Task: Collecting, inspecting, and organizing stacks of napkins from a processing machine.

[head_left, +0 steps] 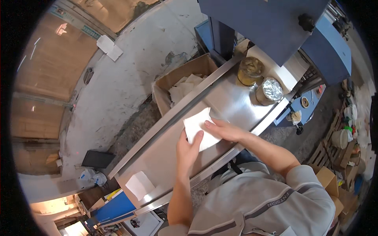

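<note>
Between my two hands is a stack of white folded paper napkins (pixel 195 125), raised over a shiny metal worktable (pixel 161 157). My left hand (pixel 189 150) grips the stack's lower left side, with the thumb lying across the top face. From the right, my right hand (pixel 224 129) holds the other edge, its thumb pressing on the paper while the other fingers are mostly hidden underneath. Another white napkin stack (pixel 139 185) lies flat near the table's left end.
Two round jar-like containers (pixel 251 70), one with a silvery top (pixel 271 90), stand at the table's far right. A large blue machine (pixel 267 27) rises behind them. Beyond the far table edge sits a cardboard box (pixel 165 84) with white paper pieces inside.
</note>
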A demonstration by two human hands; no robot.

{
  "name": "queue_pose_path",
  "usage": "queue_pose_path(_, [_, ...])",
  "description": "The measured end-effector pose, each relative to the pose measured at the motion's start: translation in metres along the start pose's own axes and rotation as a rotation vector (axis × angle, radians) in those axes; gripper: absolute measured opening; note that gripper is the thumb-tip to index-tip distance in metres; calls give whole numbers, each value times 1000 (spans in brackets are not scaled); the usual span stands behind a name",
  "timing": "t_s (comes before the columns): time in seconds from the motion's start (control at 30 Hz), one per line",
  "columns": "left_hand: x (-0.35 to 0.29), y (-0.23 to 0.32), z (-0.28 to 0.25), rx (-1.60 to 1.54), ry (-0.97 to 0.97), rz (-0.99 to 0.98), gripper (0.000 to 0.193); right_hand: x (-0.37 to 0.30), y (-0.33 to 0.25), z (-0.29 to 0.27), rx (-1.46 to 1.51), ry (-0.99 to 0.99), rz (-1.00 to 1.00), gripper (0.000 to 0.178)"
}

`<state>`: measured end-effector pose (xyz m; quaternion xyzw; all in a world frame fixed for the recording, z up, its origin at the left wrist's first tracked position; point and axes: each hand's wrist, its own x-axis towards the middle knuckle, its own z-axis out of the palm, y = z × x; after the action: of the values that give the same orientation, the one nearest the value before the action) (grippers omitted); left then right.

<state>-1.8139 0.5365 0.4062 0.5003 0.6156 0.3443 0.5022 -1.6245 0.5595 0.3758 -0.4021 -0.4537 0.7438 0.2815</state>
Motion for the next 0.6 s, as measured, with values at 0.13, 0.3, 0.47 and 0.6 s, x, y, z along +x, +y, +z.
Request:
queue_pose_path(0.13, [30,20,-11,78,-110,12,44,19,-21,-11,118,-98,-16,72])
queue_pose_path(0.3, [54,16,-28,-33,-193,-123,40,32,-52,-22,-62,-62,170,77])
queue_pose_path(0.47, [56,27,-22,-117,-256,-183,56,42,-47,-40,-103,-44,176,80])
queue_pose_path(0.6, [60,18,-20,-132,-259,-182,50,40,-46,-42,-113,-43,148,82])
